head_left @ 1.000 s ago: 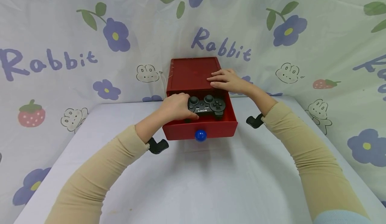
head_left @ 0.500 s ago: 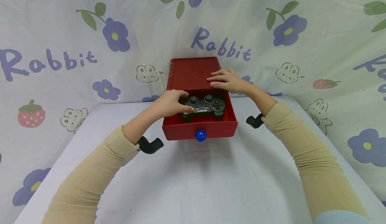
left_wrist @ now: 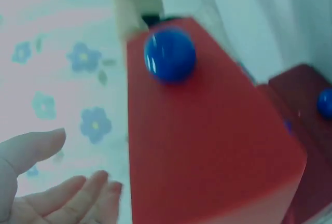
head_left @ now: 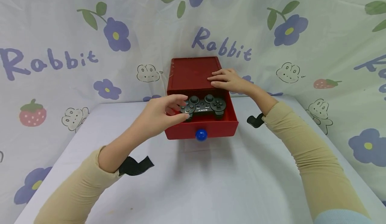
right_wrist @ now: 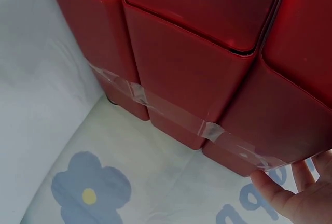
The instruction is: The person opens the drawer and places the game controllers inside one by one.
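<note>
A black Sony game controller (head_left: 208, 107) lies in the pulled-out red drawer (head_left: 218, 130), whose front bears a blue knob (head_left: 201, 134). My left hand (head_left: 152, 116) hovers at the drawer's left front corner, thumb and fingers apart, holding nothing. In the left wrist view that hand (left_wrist: 62, 198) is seen beside the red drawer front (left_wrist: 197, 141). My right hand (head_left: 230, 81) rests on the top of the red cabinet (head_left: 193, 71), near its right front edge. The right wrist view shows this hand's fingers (right_wrist: 272, 190) at the edge of the cabinet.
Lower drawers with another blue knob (left_wrist: 326, 103) show in the left wrist view. Clear tape (right_wrist: 171, 112) runs across the cabinet's stacked red units. A white cloth (head_left: 193, 183) covers the table, and a printed curtain (head_left: 144, 22) hangs behind.
My left hand has let go of the controller's left side and drawn back toward the left front. The controller stays in the drawer. My right hand has not moved.
</note>
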`<action>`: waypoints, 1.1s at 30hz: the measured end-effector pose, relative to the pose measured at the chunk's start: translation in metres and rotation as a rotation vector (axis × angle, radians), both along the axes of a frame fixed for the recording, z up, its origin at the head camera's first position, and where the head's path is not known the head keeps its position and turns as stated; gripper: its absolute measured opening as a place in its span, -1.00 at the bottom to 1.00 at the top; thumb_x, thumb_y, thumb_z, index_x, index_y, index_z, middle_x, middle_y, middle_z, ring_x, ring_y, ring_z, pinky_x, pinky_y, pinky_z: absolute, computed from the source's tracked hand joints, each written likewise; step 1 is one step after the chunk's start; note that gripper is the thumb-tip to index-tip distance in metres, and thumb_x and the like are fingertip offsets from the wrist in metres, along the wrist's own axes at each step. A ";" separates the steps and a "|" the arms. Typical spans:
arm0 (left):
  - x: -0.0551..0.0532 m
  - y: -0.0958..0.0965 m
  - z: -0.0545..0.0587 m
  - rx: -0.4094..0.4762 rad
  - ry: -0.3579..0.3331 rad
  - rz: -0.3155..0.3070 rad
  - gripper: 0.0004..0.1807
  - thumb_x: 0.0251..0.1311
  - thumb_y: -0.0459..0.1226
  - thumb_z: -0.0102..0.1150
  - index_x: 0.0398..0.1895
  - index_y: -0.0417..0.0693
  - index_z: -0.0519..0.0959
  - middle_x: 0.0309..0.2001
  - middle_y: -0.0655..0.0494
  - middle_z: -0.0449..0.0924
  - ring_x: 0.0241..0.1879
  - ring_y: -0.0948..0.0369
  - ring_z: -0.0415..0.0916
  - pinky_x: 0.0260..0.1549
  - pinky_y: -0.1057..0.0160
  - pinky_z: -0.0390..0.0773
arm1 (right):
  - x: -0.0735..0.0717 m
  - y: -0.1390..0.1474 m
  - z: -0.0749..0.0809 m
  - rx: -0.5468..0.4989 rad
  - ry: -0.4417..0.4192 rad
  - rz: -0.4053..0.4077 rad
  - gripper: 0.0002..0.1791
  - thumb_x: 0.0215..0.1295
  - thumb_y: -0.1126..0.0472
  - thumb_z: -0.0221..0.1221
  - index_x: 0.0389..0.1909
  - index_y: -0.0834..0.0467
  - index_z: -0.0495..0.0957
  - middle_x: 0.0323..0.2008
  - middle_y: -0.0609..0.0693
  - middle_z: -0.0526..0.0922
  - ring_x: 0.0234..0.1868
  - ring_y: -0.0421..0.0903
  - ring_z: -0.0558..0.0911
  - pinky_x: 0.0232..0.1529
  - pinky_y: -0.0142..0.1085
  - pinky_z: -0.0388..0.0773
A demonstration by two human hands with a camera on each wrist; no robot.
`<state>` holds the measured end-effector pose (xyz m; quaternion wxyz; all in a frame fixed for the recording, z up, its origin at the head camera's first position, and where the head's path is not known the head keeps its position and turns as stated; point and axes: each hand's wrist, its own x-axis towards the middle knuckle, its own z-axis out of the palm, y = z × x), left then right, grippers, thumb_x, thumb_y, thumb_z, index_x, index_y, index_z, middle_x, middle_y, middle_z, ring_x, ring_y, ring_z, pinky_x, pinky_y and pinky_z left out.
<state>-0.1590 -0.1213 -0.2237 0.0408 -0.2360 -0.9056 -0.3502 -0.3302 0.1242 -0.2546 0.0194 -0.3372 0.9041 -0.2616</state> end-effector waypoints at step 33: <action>-0.004 0.028 -0.085 0.049 0.226 -0.015 -0.67 -0.11 -0.24 0.18 -0.18 0.07 0.46 -0.50 0.27 0.54 -0.56 0.45 0.39 -0.54 0.50 0.42 | 0.001 0.000 0.000 -0.002 0.004 -0.017 -0.51 0.09 -0.11 -0.05 0.07 -0.08 0.30 0.17 -0.03 0.13 0.18 -0.01 -0.08 0.06 -0.02 0.01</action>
